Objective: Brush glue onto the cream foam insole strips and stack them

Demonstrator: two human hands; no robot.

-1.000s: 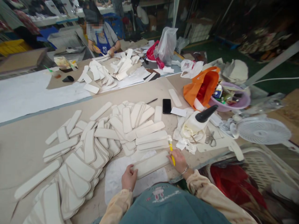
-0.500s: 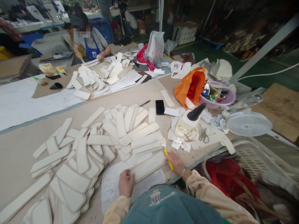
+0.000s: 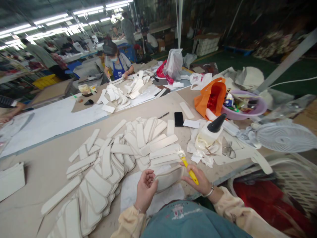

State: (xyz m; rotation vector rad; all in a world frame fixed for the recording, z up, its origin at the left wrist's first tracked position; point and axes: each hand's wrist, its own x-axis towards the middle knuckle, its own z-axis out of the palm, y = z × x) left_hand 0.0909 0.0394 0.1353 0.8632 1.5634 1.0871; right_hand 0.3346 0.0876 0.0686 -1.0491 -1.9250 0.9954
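Note:
A long white strip with rounded ends (image 3: 168, 178) is held up and slightly bowed between my two hands. My left hand (image 3: 146, 186) is closed on its left end, thumb in front. In my right hand (image 3: 198, 178) is a yellow-handled brush (image 3: 189, 169), slanting up to bristles coated in white paste. The fingers of that hand also seem to touch the strip's right end. Beneath the strip lies a white paper sheet (image 3: 128, 190). Many similar strips (image 3: 99, 180) are heaped on the table to the left, and several lie just beyond my hands.
A white bottle with a black nozzle (image 3: 209, 134) lies tilted on crumpled paper, near scissors (image 3: 228, 150). Behind are a phone (image 3: 178, 119), orange bag (image 3: 210, 96), purple basin (image 3: 244, 105) and white fan (image 3: 284, 137). A co-worker (image 3: 119, 64) works across the table.
The strip has come up off the paper and now bends between my hands. My view has tilted up and turned left, showing ceiling lights and more people.

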